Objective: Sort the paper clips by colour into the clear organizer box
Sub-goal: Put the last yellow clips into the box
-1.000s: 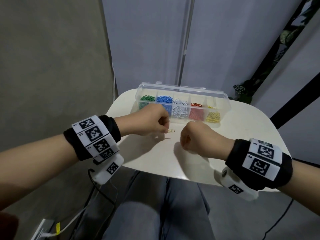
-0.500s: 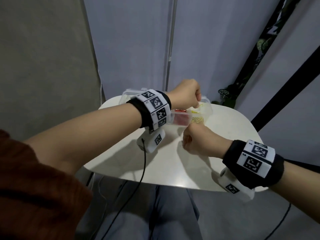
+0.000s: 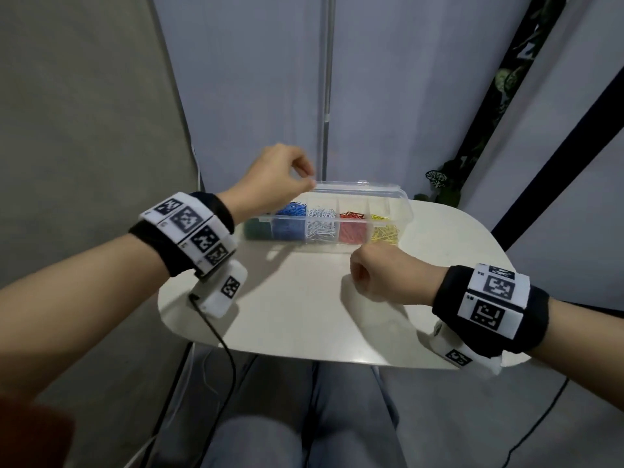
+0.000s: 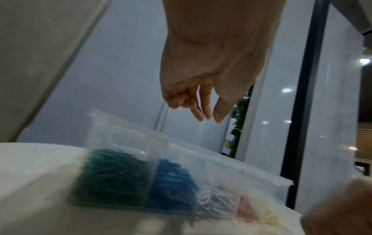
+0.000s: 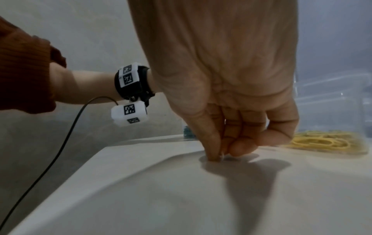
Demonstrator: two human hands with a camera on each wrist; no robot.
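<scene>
Nearest: the person's lap in grey trousers (image 3: 304,434), under the near edge of a small white table (image 3: 287,319) with rounded corners. A black cable (image 3: 219,336) runs down from the left wrist unit past the table's left edge.

Right hand (image 3: 381,275) sits low over the table, right of centre, just near of the box. Thumb and fingers (image 5: 213,152) are bunched, tips pressed to the tabletop. Whether a clip is caught between them I cannot tell; nothing coloured shows at the tips.

Left hand (image 3: 270,184) is raised over the left end of the box. Fingers (image 4: 203,109) hang loosely curled, tips slightly parted, nothing visible in them.

Clear organizer box (image 3: 403,211) lies across the far half of the table, lid hinged up along its far side. Compartments left to right: green clips (image 3: 258,228), blue clips (image 3: 288,224), white clips (image 3: 320,224), red clips (image 3: 353,226), yellow clips (image 3: 385,233). No loose clips can be made out on the table; sorting looks close to done.

Judgement on the step: if the right fingertips have a clip, slide it toward the table edge or tip it up with a nail before lifting, since flat wire on a smooth top slips. Carry it low, release over the matching compartment, well inside the dividers. Keep the left hand off the lid.

Beyond the table: pale grey panelled wall (image 3: 253,79) with a vertical seam, beige wall (image 3: 84,113) at left, dark frame and a leafy plant (image 3: 442,187) far right.
</scene>
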